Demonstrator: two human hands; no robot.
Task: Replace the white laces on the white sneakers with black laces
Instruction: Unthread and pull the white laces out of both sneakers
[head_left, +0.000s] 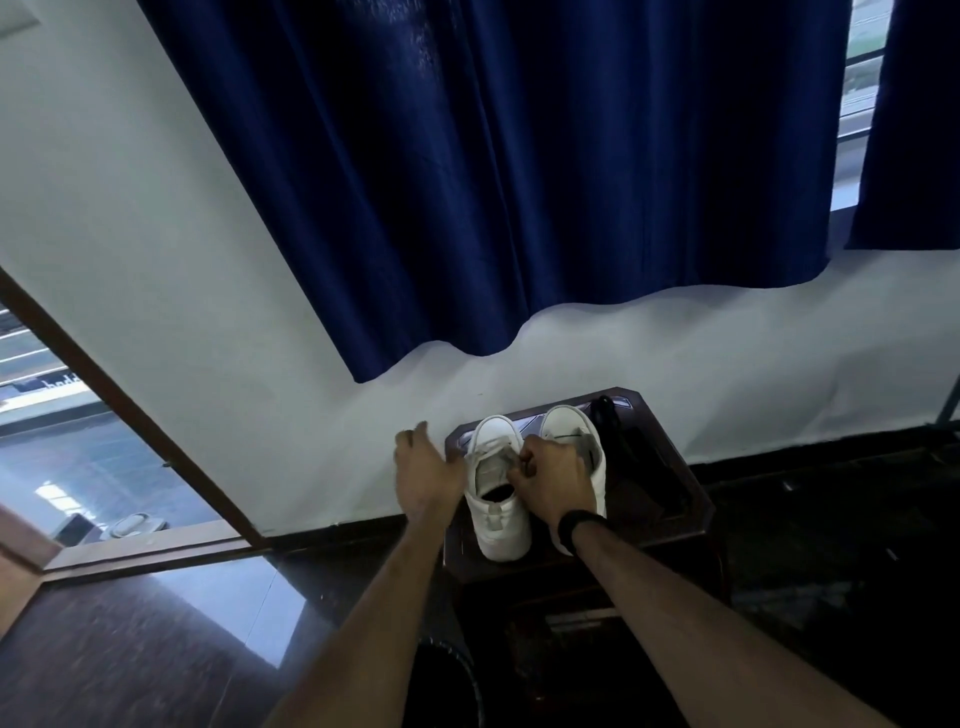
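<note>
Two white sneakers stand side by side on a small dark wooden table (685, 512), toes toward the wall. The left sneaker (498, 514) still carries white laces over its tongue. My right hand (553, 483) lies between the shoes with its fingers curled at the left sneaker's laces, covering much of the right sneaker (569, 423). My left hand (423, 470) hovers just left of the left sneaker, fingers loosely spread, holding nothing. Black laces (608, 413) lie on the table to the right of the shoes.
A white wall and a dark blue curtain (519, 182) rise behind the table. A glass door with a brown frame (130, 415) stands at the left. The floor (156, 649) is dark and glossy, and a dark round object (447, 680) sits below the table's front.
</note>
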